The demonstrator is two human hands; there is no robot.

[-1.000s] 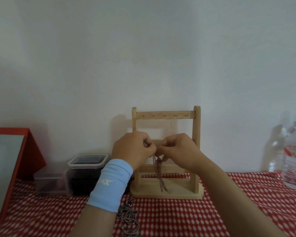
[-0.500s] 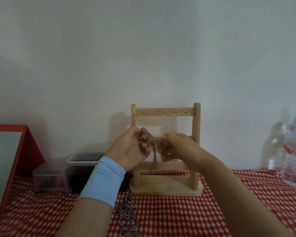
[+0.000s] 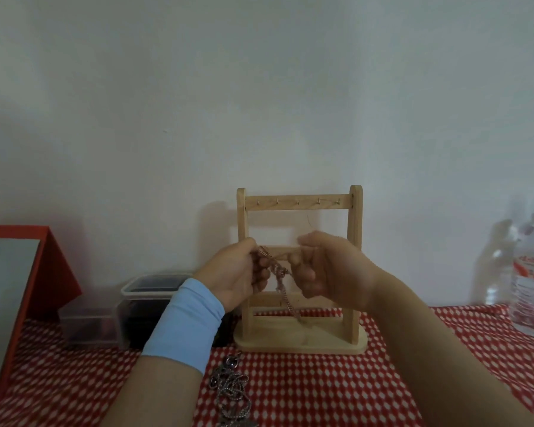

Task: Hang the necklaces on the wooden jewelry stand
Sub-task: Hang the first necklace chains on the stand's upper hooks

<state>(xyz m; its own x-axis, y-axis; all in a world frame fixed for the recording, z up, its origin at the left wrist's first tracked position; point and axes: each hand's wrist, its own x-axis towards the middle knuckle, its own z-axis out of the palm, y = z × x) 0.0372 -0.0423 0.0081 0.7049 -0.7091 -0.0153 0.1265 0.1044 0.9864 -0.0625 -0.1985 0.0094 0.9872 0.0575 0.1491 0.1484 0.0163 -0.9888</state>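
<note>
**Head view.** A pale wooden ladder-shaped jewelry stand (image 3: 302, 342) with 3 rails stands upright. In front of its middle rail, the left hand (image 3: 235, 272) and the right hand (image 3: 330, 269) each pinch a part of a pinkish metal chain necklace (image 3: 279, 282) with curled fingers. The loop is bunched between them and its slack hangs down towards the stand's base. A second necklace, a silver ball-chain in a loose heap (image 3: 232, 389), lies in front of the stand, not yet hung.

*Risks, as judged:*
- The bunched links may knot further if the hands pull apart, so the loop would not open.
- The small metal hooks (image 3: 298, 202) on the stand's top rail look shallow, so a chain released early could slip off and fall.
- A tug against a rail could tip the light stand forward.

*Surface and room:*
- The stand rests on a red-and-white checked cloth (image 3: 321, 389), against a plain white wall (image 3: 259, 103).
- Left of the stand sit a clear lidded plastic box with dark contents (image 3: 154, 288) and, farther left, a red-framed panel (image 3: 43, 272).
- Right of the stand is a clear plastic water bottle (image 3: 530, 282).
- A light blue wristband (image 3: 185, 322) covers the left wrist.
</note>
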